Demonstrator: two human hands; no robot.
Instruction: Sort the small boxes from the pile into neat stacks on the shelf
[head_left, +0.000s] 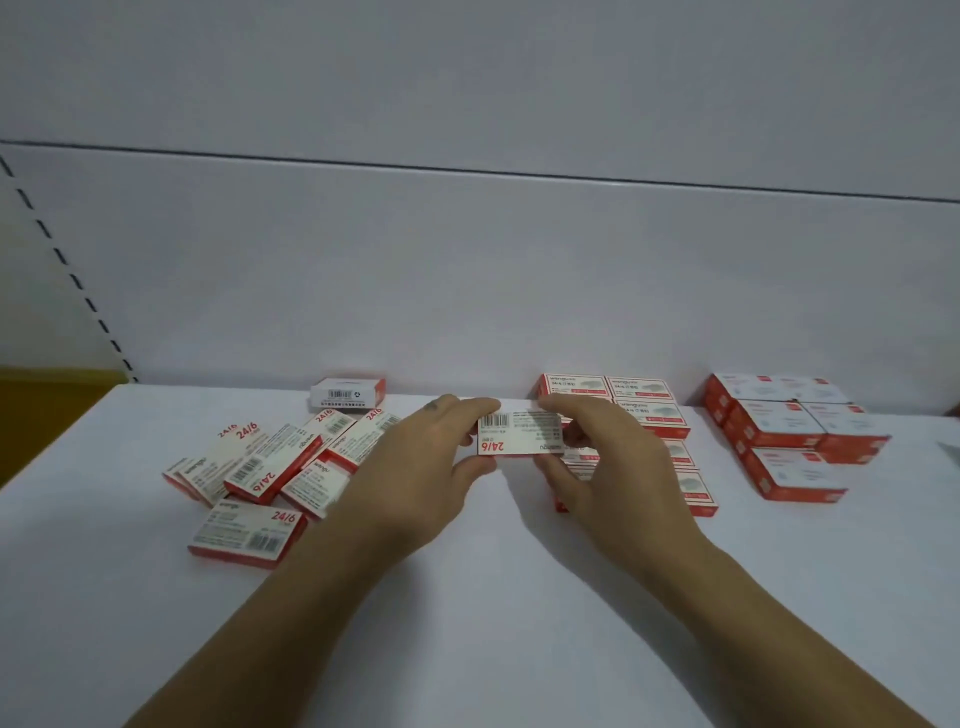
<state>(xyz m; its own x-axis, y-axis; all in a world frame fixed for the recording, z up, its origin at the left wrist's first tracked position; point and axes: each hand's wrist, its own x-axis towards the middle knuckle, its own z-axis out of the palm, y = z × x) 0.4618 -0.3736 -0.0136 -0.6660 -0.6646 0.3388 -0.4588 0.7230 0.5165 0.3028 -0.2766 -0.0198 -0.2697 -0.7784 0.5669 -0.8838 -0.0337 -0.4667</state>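
A small white and red box (519, 434) marked 24/6 is held above the white shelf (467, 597), barcode side towards me. My left hand (415, 467) pinches its left end and my right hand (608, 457) pinches its right end. To the left lies a loose pile of several like boxes (270, 467), with one box (244, 535) apart at the front and another (347, 392) against the back wall. Behind my right hand stand neat rows of stacked boxes (644, 410), partly hidden by it.
A second block of stacked red and white boxes (789, 436) stands at the right. The shelf's white back wall (467, 286) rises just behind the boxes. A slotted upright (67, 270) and a yellow surface (47, 410) lie at the far left.
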